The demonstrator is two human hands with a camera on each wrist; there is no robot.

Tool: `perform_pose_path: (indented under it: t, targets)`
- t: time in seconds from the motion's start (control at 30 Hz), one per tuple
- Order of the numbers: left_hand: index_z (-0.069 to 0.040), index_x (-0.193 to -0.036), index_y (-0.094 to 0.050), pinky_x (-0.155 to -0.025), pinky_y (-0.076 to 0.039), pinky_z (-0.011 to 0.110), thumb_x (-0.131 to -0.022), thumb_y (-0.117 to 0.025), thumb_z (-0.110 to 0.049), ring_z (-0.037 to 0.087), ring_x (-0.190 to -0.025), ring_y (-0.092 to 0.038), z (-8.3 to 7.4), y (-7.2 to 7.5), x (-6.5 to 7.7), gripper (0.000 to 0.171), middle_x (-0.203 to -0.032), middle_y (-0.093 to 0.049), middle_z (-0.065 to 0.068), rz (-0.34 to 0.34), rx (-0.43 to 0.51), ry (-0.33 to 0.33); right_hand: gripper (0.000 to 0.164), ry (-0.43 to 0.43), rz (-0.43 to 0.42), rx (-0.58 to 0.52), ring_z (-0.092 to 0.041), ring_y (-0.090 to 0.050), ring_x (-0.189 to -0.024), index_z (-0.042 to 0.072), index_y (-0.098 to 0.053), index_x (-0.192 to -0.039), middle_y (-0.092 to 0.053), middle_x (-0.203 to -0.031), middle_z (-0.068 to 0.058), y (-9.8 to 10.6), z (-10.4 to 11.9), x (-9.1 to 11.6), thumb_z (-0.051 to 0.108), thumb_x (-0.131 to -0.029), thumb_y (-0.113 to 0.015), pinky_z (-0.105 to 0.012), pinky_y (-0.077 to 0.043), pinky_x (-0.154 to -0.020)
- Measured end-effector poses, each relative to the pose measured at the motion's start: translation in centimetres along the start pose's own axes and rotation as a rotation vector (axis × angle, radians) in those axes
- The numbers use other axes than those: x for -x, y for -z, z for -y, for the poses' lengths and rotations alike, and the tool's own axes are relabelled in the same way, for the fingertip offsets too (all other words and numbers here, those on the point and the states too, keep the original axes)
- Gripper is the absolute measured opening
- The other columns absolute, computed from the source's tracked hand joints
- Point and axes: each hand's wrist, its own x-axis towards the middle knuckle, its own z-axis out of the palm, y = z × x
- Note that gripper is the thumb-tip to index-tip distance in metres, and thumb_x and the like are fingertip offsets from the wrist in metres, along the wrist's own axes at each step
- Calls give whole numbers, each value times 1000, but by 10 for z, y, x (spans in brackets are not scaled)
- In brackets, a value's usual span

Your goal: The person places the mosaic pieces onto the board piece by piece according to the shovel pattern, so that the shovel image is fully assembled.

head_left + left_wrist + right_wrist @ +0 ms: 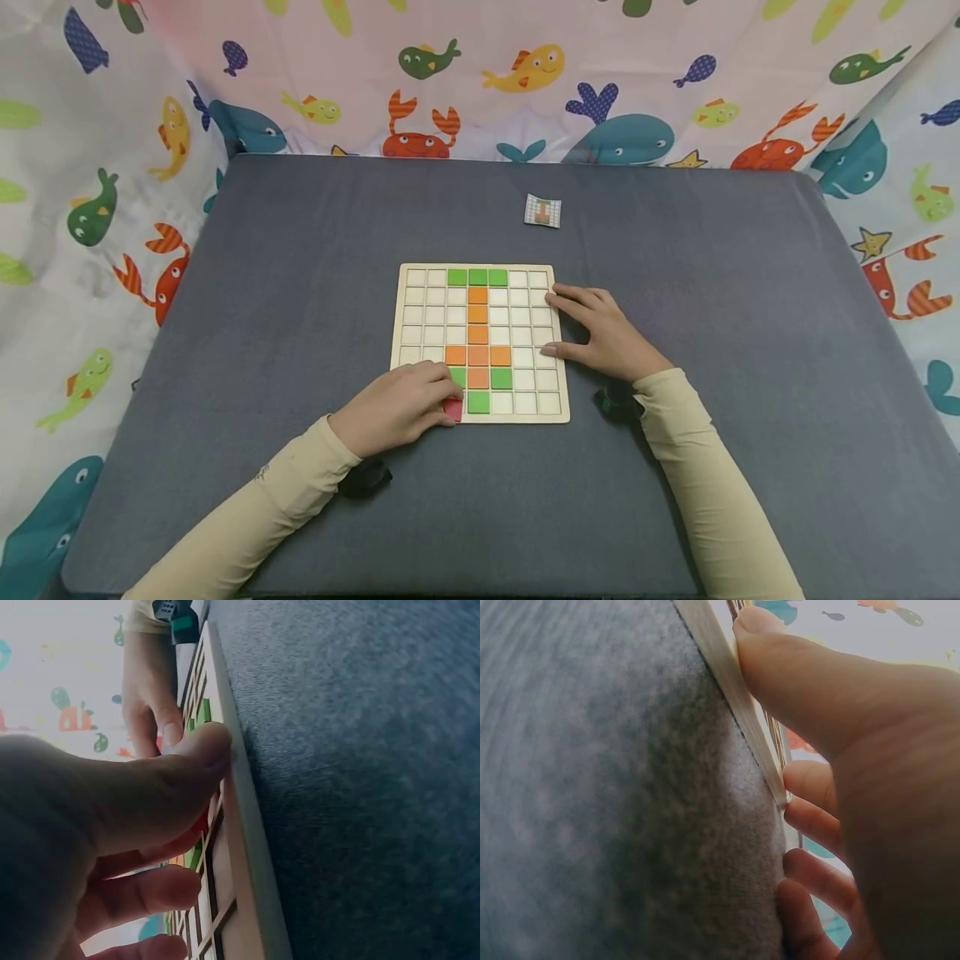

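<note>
A light wooden grid board point(564, 408) lies flat on the table. In its bottom row, near the front edge, my left hand point(401, 404) pinches a red square tile point(453, 409) between thumb and fingers. The left wrist view shows the thumb point(169, 787) over the board's edge, with a bit of red behind it. My right hand point(607, 337) rests at the board's right side, thumb and fingertips touching the rim, fingers loosely spread. Green tiles point(477, 277) top a column of orange tiles point(477, 315); more green and orange squares sit lower down.
A small pattern card point(542, 212) lies behind the board on the grey table point(300, 250). Cloth with printed sea animals point(487, 108) hangs around the back and sides. Dark wrist devices point(365, 479) show below the forearms.
</note>
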Motion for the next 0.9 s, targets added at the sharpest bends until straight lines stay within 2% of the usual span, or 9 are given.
perform_pose_path:
  t: [0.17,0.3,0.7,0.9]
  targets:
    - [-10,-101,-69,-73,-48,27,-84,-75,-23,12,-82,-56,1,2,0,22,-93,-61,-1,-11,9,2,80,3,-1,-3,-30,-29,-135,16,-40,-147,-34,-152,-3,0,1,0,47,-81,-73,-50,-33,-105]
    - [-12,-97,-69,-70,-48,26,-84,-75,-20,11,-78,-55,2,3,0,17,-91,-60,-2,-35,4,-2,80,7,-1,-3,-30,-29,-135,16,-41,-147,-34,-152,-4,0,1,0,47,-81,-74,-51,-33,-104]
    - [-13,-92,-67,-66,-46,28,-84,-75,-17,13,-73,-52,4,-2,-6,11,-88,-56,-1,-65,-111,-15,80,14,-11,-5,-29,-30,-134,15,-41,-146,-35,-152,-3,0,1,0,46,-81,-74,-50,-33,-105]
    - [-16,-86,-67,-63,-43,27,-82,-77,-21,11,-70,-49,5,0,-9,12,-84,-54,-3,-95,-90,-44,79,12,-11,-8,-29,-29,-134,15,-42,-146,-35,-151,-3,1,2,0,45,-80,-75,-50,-32,-105]
